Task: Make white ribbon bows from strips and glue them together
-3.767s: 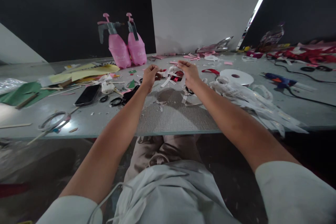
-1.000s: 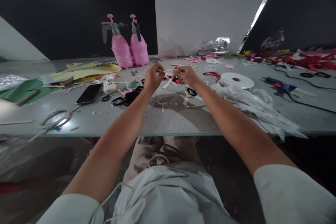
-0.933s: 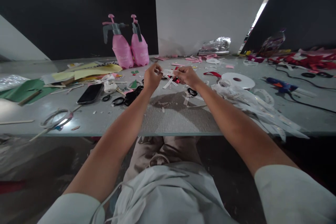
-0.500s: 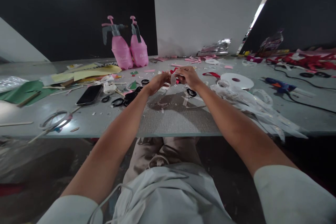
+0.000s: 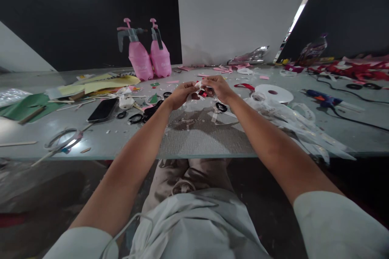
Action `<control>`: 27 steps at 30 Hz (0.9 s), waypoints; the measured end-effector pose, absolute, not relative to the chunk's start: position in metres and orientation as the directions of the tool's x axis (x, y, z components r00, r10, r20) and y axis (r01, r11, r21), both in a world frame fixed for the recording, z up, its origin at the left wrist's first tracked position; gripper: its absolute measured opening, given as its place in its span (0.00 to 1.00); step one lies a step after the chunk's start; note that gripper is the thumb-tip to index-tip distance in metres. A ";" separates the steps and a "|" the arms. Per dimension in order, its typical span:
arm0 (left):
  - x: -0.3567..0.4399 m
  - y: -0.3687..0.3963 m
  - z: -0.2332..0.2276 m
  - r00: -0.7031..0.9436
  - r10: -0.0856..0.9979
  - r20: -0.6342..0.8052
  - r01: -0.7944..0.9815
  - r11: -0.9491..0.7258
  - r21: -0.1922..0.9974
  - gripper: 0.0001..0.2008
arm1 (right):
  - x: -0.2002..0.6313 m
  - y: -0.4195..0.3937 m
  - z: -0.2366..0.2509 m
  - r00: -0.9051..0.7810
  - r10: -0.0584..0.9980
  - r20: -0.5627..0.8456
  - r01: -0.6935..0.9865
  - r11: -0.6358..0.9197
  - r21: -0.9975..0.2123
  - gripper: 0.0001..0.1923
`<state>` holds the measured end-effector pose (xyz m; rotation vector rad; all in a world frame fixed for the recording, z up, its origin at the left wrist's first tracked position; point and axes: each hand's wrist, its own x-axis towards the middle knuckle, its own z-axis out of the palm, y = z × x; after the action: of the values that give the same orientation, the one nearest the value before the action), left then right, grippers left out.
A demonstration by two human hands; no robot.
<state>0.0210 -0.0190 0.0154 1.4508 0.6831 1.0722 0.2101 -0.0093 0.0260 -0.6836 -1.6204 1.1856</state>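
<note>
- Left hand [image 5: 181, 94] and right hand [image 5: 218, 88] are held close together above the tabletop [image 5: 200, 137], mid-scene.
- White ribbon piece [image 5: 198, 89] is pinched between both hands, fingers curled shut on it; a bit of red is seen w/ it, detail too small to tell.
- Black ring [image 5: 221, 107] lies on tabletop just near of right hand.
- White ribbon spool [image 5: 274, 93] is seen to the right; loose white ribbon heap [image 5: 300, 123] sprawls near-right of it.
- Phone [image 5: 102, 109] and scissors [image 5: 142, 115] are laid to the left.
- Two pink spray bottles [image 5: 148, 58] stand far-left; blue glue gun [image 5: 322, 97] lies far right.
</note>
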 end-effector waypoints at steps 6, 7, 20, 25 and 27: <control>0.015 -0.018 0.022 0.236 0.937 0.257 -0.121 -0.234 0.965 0.22 | 0.207 -0.007 0.034 -0.248 0.904 0.348 -0.254 0.286 -0.924 0.23; 0.016 -0.018 0.023 0.227 0.940 0.254 -0.110 -0.234 0.966 0.23 | 0.208 -0.007 0.035 -0.239 0.905 0.353 -0.269 0.288 -0.919 0.23; 0.013 -0.009 0.020 0.034 0.886 0.463 -0.041 -0.462 0.886 0.27 | 0.208 -0.013 0.043 -0.154 0.918 0.364 -0.301 0.307 -0.903 0.28; 0.010 -0.010 0.020 -0.024 0.842 0.538 -0.066 -0.539 0.840 0.26 | 0.200 -0.011 0.037 -0.215 0.915 0.342 -0.189 0.305 -0.933 0.27; 0.008 -0.010 0.020 -0.032 0.836 0.548 -0.064 -0.548 0.834 0.26 | 0.197 -0.010 0.034 -0.222 0.916 0.334 -0.193 0.294 -0.936 0.26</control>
<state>0.0084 -0.0096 0.0203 1.5568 0.8314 1.6642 0.1974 -0.0102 0.0336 -0.7238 -1.4059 1.2095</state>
